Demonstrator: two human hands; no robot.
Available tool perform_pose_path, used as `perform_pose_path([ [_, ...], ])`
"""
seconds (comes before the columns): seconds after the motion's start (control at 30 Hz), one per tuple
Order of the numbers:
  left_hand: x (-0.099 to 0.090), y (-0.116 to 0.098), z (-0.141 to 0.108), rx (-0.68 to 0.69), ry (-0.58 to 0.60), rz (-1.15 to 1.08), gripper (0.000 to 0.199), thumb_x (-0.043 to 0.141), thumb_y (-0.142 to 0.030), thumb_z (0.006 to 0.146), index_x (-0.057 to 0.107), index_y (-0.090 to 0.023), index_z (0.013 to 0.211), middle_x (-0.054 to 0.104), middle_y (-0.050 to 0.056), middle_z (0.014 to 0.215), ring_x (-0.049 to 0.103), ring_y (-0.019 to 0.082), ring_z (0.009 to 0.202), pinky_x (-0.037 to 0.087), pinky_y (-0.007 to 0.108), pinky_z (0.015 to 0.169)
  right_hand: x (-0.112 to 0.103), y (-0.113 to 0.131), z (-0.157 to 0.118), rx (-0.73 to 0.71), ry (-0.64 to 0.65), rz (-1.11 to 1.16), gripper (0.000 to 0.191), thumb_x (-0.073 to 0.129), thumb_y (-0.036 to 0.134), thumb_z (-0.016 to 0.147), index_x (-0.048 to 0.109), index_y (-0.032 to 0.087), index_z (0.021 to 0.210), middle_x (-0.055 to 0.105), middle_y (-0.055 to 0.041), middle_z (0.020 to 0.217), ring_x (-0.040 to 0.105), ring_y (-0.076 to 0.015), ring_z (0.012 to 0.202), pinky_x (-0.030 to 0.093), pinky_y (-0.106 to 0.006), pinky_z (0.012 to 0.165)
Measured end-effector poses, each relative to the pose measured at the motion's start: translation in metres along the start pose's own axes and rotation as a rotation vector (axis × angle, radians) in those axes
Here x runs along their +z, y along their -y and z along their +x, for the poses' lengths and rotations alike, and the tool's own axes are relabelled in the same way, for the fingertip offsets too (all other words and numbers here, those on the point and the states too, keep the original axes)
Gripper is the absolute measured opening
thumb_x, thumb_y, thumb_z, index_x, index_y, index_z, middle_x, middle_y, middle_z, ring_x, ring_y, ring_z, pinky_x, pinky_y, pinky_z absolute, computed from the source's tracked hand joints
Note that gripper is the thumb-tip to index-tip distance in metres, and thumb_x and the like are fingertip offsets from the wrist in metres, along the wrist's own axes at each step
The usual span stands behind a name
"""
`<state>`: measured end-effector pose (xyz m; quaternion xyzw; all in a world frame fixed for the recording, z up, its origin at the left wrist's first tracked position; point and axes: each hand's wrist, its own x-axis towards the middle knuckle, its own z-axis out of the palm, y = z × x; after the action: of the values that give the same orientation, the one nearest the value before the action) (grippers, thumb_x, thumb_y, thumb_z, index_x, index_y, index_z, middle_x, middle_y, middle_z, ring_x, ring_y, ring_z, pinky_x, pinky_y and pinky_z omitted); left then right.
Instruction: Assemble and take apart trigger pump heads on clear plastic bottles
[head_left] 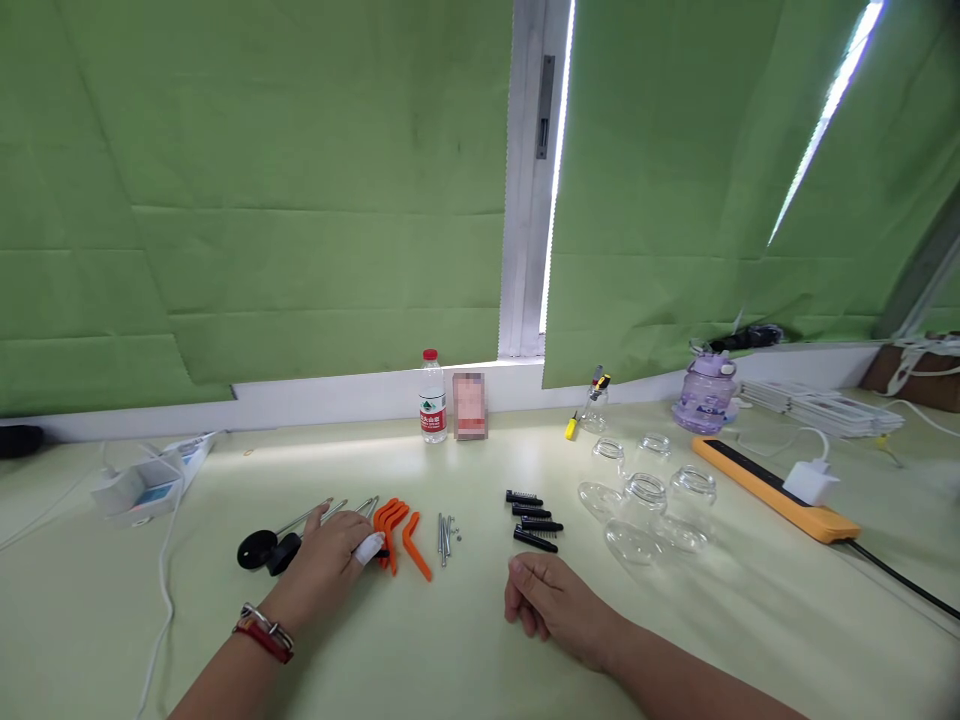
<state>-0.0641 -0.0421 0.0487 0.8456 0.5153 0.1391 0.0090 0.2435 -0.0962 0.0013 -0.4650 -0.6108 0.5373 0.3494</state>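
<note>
My left hand (335, 550), with white tape on a finger, lies over metal rods with round black ends (257, 549); what its fingers hold is hidden. Just right of it are several bent orange pieces (416, 546), then thin metal pins (445, 540) with tiny parts beside them. My right hand (546, 603) rests on the table with its fingers curled and nothing seen in them. Beyond it, several black clip-like pieces with springs (537, 525) form a column. Clear glass jars (643, 503) stand farther right.
Behind stand a water bottle (433, 398), a pink box (470, 406) and a jar of tools (596, 402). A purple bottle (705, 390) and an orange power strip (776, 488) are right. A white cable (166, 590) crosses the left.
</note>
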Motion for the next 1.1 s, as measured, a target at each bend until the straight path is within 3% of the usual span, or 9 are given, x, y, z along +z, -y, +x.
perform_pose_path([
  [0.27,-0.002,-0.007,0.0,0.014,0.003,-0.01,0.028,0.036,-0.031,0.09,0.063,-0.029,0.085,0.067,0.0,0.088,0.058,0.019,0.089,0.014,0.051,0.105,-0.001,-0.002,0.002,-0.012,0.007,-0.045,0.051,0.035,0.059,0.088,0.054,0.016,0.066,0.058,-0.001,0.062,0.043,-0.0079,0.048,0.033,-0.021,0.046],
  [0.5,0.005,-0.009,0.0,0.07,-0.034,-0.037,0.019,0.045,-0.035,0.086,0.061,-0.027,0.092,0.066,0.002,0.095,0.059,0.022,0.094,0.014,0.055,0.106,0.0,0.002,-0.006,-0.013,0.069,-0.233,0.016,0.067,0.028,0.069,0.054,0.019,0.071,0.049,0.0048,0.06,0.042,-0.0091,0.056,0.033,-0.019,0.05],
  [0.57,0.009,-0.008,0.0,0.092,-0.047,-0.044,0.019,0.047,-0.034,0.084,0.06,-0.027,0.096,0.065,0.002,0.099,0.058,0.023,0.098,0.013,0.055,0.106,-0.004,0.005,-0.006,-0.041,0.019,-0.345,0.01,0.064,0.023,0.068,0.056,0.02,0.073,0.049,0.0048,0.062,0.044,-0.0101,0.057,0.034,-0.02,0.052],
  [0.67,0.013,-0.007,0.0,0.12,-0.065,-0.048,0.02,0.05,-0.03,0.083,0.06,-0.028,0.1,0.065,0.002,0.103,0.058,0.023,0.101,0.011,0.055,0.107,-0.02,0.013,0.0,-0.159,-0.24,-0.588,0.004,0.057,0.018,0.071,0.056,0.021,0.073,0.056,0.0025,0.073,0.049,-0.0127,0.066,0.036,-0.023,0.06],
  [0.77,0.014,-0.009,0.0,0.139,-0.089,-0.042,0.023,0.051,-0.027,0.082,0.059,-0.028,0.103,0.064,0.003,0.107,0.057,0.023,0.104,0.011,0.056,0.107,-0.043,0.018,0.006,-0.152,-0.418,-0.709,0.004,0.055,0.019,0.073,0.058,0.021,0.075,0.059,0.0003,0.081,0.052,-0.0146,0.071,0.038,-0.025,0.064],
  [0.9,0.011,-0.017,-0.001,0.172,-0.125,-0.034,0.024,0.049,-0.023,0.083,0.057,-0.028,0.105,0.063,0.003,0.11,0.055,0.023,0.107,0.013,0.058,0.106,-0.061,0.015,0.01,-0.025,-0.431,-0.782,0.007,0.061,0.022,0.068,0.061,0.021,0.075,0.062,-0.0009,0.086,0.055,-0.0174,0.076,0.038,-0.026,0.064],
  [1.1,0.007,-0.033,-0.003,0.261,-0.192,-0.024,0.031,0.049,-0.018,0.083,0.053,-0.027,0.112,0.063,0.005,0.111,0.055,0.022,0.107,0.017,0.057,0.106,-0.06,0.006,0.01,0.069,-0.36,-0.758,0.008,0.061,0.024,0.069,0.062,0.022,0.077,0.065,-0.0011,0.08,0.056,-0.0169,0.069,0.035,-0.025,0.057],
])
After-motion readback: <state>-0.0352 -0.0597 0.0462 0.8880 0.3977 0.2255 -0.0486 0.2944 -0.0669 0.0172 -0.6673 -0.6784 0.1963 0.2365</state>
